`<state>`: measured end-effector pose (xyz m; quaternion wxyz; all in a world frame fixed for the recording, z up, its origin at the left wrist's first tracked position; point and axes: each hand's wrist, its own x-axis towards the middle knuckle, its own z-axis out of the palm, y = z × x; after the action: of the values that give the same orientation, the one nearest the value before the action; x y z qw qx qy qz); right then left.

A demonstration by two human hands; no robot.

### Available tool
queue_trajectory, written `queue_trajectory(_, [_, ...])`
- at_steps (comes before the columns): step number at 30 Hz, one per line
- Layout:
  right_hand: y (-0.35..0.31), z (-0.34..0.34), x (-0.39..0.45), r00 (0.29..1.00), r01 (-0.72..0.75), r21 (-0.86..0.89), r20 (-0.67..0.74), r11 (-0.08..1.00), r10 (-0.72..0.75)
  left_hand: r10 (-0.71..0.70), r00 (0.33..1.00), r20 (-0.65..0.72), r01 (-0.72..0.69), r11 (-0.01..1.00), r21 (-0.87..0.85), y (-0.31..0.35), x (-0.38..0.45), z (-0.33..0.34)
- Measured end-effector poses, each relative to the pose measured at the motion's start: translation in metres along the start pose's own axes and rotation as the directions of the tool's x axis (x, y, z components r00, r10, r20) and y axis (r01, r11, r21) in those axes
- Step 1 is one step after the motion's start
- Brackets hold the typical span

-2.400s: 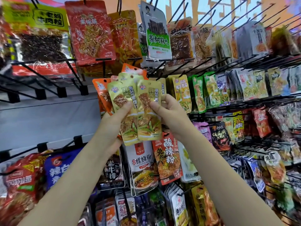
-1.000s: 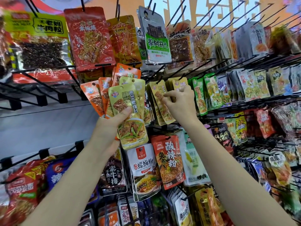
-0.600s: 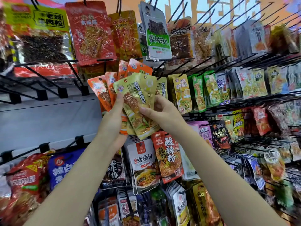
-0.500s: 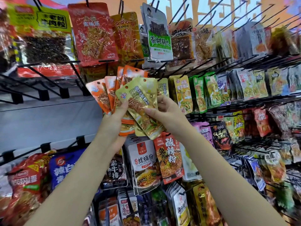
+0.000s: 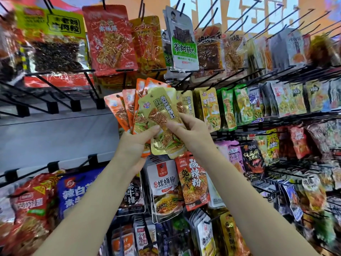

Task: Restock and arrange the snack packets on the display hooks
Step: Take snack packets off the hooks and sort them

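My left hand point(image 5: 135, 145) grips a fanned bunch of small snack packets, several orange packets point(image 5: 118, 111) behind and gold ones in front. My right hand point(image 5: 191, 132) pinches the front gold packet point(image 5: 160, 111) of that fan between thumb and fingers; the packet tilts to the left. Just right of the fan, a matching gold packet point(image 5: 185, 103) hangs on a display hook, with more yellow packets point(image 5: 210, 108) beside it. Both hands are raised in front of the middle row of hooks.
Black wire hooks point(image 5: 230, 21) jut out from the wall above, several of them bare. Large red packets point(image 5: 108, 39) and a green-white packet point(image 5: 182, 43) hang above. Noodle packets point(image 5: 193, 180) hang below my hands. A grey back panel point(image 5: 55, 137) shows at left.
One second ago my right hand was at a hook to the right with a gold packet. It has come back to the fan and now pinches the front gold packet.
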<state>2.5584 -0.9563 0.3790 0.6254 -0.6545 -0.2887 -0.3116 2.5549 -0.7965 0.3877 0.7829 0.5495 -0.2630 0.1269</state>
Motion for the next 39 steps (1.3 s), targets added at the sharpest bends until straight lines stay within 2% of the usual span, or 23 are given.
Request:
queue_trajectory(4, [-0.002,-0.003,-0.001,1.000,-0.007,-0.032,0.001,0.999,0.007,-0.009,1.000,0.008,0.009,0.999,-0.039,-0.001,-0.003,0.004])
queue_trajectory(8, [0.001,-0.012,0.000,0.999,-0.011,-0.035,-0.041,0.999,0.009,-0.106,0.989,0.106,0.124,0.976,-0.180,0.004,-0.005,0.003])
queue_trajectory(13, [0.001,-0.014,-0.001,0.991,-0.022,0.139,-0.128,0.990,0.040,-0.085,0.978,0.191,0.104,0.990,-0.091,-0.002,-0.005,-0.007])
queue_trajectory(18, [0.010,-0.004,-0.001,0.984,-0.032,0.165,-0.169,0.986,0.060,-0.132,0.963,0.233,0.156,0.984,-0.089,0.000,-0.004,-0.001])
queue_trajectory(21, [0.009,0.001,0.000,0.987,-0.014,0.105,-0.155,0.994,0.031,-0.105,0.974,0.199,0.112,0.993,-0.026,0.000,-0.004,0.008])
queue_trajectory(24, [0.010,0.001,0.004,0.988,-0.002,0.006,-0.152,1.000,0.003,-0.012,0.998,0.058,0.007,0.996,0.085,0.000,0.002,0.011])
queue_trajectory(28, [0.009,-0.016,0.010,0.986,-0.022,-0.025,-0.168,0.999,0.018,0.030,0.999,-0.045,-0.022,0.987,0.160,0.005,0.011,0.003])
queue_trajectory(32, [0.007,-0.034,0.022,0.992,0.052,-0.127,-0.105,0.991,-0.066,0.053,0.999,-0.003,-0.052,0.983,0.174,0.010,0.017,-0.009])
queue_trajectory(39, [-0.002,-0.047,0.043,0.993,0.103,-0.148,-0.048,0.984,-0.111,0.052,0.998,0.040,-0.058,0.988,0.140,0.007,0.019,-0.010])
